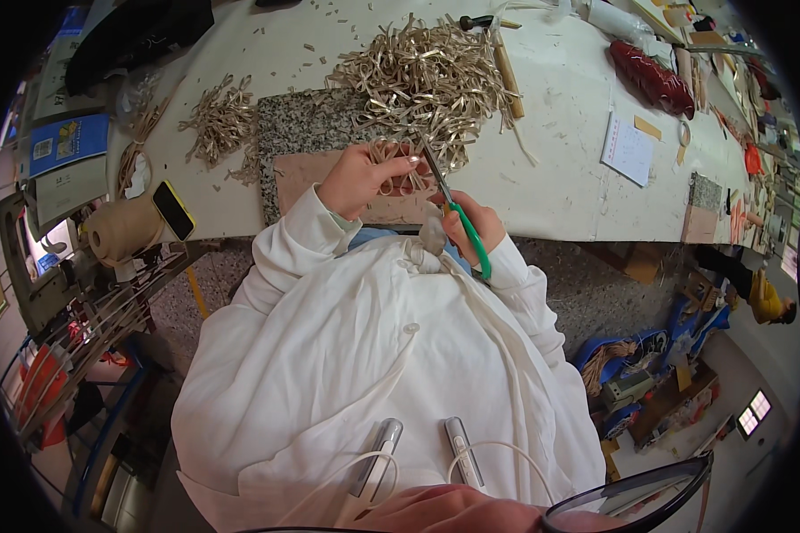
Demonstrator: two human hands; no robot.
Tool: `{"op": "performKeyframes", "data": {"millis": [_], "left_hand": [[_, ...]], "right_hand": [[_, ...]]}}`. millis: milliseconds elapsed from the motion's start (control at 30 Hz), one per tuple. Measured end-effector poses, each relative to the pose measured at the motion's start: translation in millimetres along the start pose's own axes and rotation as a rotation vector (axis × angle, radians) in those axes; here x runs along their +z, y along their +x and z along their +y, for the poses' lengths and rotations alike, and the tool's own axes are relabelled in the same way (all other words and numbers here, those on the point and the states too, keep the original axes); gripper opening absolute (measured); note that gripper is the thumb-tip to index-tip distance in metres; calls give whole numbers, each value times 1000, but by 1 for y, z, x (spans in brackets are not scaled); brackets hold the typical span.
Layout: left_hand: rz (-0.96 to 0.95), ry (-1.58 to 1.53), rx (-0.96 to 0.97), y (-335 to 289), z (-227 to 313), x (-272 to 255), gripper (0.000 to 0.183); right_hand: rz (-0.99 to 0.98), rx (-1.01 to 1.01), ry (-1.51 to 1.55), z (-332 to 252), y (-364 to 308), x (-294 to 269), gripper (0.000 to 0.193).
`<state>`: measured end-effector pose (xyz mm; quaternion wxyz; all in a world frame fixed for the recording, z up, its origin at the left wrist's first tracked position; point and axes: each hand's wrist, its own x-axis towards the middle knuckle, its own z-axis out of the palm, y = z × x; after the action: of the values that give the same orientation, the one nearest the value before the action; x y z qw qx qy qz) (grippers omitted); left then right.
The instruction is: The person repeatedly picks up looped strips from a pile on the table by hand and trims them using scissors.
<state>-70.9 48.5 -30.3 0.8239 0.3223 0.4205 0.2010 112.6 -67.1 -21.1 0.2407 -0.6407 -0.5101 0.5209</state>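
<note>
My left hand [358, 180] is closed on a small bunch of shiny beige strap loops [400, 176], thumb on top. In my right hand [471, 224] is a pair of scissors [465, 221] with green handles. Their metal blades point up and away, beside the strap loops at my left fingertips; whether they touch a strap I cannot tell. A large heap of similar gold-beige strap loops [427, 75] lies just beyond both hands. To the left is a smaller pile of strap pieces [220, 120]. Under my left hand are a speckled stone slab [293, 133] and a pinkish board [302, 178].
Around the heap, small strap scraps [308, 47] dot the white table [569, 169]. A wooden stick [508, 80] and a black-handled tool [476, 22] lie by it. Right are a notepad [627, 149] and a dark red bundle [651, 78]. A phone [174, 210] and thread cone [124, 229] stand left.
</note>
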Motion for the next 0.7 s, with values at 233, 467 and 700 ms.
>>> {"op": "performKeyframes", "data": {"millis": [233, 467, 700], "left_hand": [[1, 21, -5, 0, 1, -2, 17], [61, 46, -19, 15, -3, -28, 17], [353, 522, 19, 95, -45, -122, 22]], "right_hand": [[15, 26, 12, -3, 2, 1, 47], [107, 42, 154, 8, 1, 2, 38], [138, 258, 243, 25, 0, 6, 38]]}}
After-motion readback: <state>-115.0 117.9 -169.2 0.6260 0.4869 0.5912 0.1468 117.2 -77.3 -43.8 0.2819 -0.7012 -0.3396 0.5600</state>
